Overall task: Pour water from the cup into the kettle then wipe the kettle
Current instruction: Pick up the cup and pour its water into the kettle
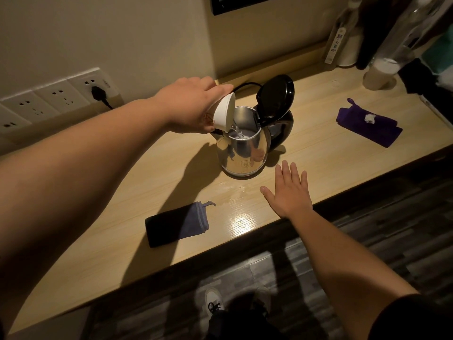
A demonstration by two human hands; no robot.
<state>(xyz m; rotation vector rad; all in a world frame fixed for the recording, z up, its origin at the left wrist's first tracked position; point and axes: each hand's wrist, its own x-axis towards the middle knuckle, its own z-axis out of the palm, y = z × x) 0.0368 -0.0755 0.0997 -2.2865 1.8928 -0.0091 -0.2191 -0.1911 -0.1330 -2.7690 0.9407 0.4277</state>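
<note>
At the far left of the frame, a row of wall sockets runs along the wall, with one black plug seated in the socket nearest the table. My left hand reaches in from the left, its fingers wrapped around a white cup that is tipped steeply over, mouth down and to the right. A thin stream of water falls from its rim into the open top of the steel kettle, which stands near the middle of the frame with its black lid hinged up and back. Lower left of the kettle, a folded blue-grey cloth lies flat on the wood, partly in my arm's shadow. A wet, shiny patch sits just in front of the kettle. My right hand is flat and spread, fingers apart, at the table's front edge just right of the kettle, gripping nothing. Further right, a folded purple cloth lies with a small white scrap on it. At the upper right stand bottles, blurred.
</note>
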